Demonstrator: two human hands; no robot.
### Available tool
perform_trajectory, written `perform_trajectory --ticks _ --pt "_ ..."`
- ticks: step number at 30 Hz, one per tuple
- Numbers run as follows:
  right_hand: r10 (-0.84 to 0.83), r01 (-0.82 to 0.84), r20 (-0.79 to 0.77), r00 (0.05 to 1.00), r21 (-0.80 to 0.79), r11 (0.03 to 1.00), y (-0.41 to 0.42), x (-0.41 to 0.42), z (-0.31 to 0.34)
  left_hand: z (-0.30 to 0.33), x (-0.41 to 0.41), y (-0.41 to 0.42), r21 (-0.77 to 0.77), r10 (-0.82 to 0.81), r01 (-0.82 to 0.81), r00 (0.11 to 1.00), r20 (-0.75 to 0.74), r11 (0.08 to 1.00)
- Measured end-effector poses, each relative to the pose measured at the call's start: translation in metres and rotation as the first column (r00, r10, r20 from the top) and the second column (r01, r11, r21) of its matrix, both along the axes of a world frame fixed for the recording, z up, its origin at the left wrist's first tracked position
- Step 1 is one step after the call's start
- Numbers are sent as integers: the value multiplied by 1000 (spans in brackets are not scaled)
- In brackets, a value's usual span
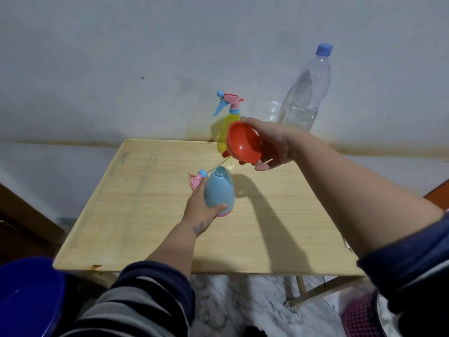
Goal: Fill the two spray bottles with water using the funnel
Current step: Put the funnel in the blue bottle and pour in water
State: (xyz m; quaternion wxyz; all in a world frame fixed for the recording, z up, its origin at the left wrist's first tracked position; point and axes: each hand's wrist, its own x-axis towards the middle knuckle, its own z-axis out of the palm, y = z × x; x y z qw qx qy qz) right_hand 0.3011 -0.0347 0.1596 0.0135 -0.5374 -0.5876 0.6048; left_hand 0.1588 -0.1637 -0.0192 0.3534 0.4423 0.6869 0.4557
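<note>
My left hand grips the light blue spray bottle, which stands on the wooden table with its neck uncovered. Its pink and blue spray head lies on the table just behind it, with its thin tube stretching to the right. My right hand holds the red funnel in the air, above and to the right of the blue bottle, its mouth tilted toward me. Behind the funnel stands the yellow spray bottle with its pink and blue head on, partly hidden.
A tall clear water bottle with a blue cap stands at the table's far right, partly filled. A wall runs right behind the table. A blue tub sits at lower left, and a pink basket at lower right on the marble floor.
</note>
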Motion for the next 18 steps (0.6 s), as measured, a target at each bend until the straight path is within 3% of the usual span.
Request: perform_trajectory --ticks 18 --pt "22 -55 281 959 111 992 -27 -45 -20 2 -1 -5 9 -5 5 998 62 1000"
